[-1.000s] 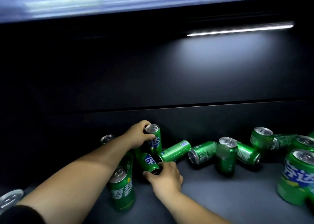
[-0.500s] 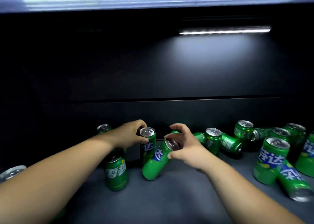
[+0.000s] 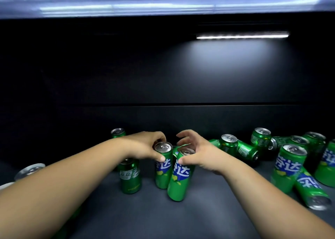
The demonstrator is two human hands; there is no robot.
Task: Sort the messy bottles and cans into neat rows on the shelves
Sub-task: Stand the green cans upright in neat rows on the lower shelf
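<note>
Since half a second ago our right hand (image 3: pixel 197 153) has nearly righted its leaning can (image 3: pixel 178 177); left hand (image 3: pixel 145 146) clasps the upright can (image 3: pixel 163 168). Smooth, rigid, probably slippery: we grip near the rims.

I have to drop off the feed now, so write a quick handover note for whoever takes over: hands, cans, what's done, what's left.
Left hand: gripping the top of an upright can.
Right hand: gripping the top of a tilted can that leans against the left one, not yet stood flat.
Done: a few cans stand at the left, one in front and one at the back; no neat row shows yet.
Left: the pile on the right is a mix of standing and toppled cans, including one lying at the front right. Stand them up and line them in rows on the shelf.
</note>
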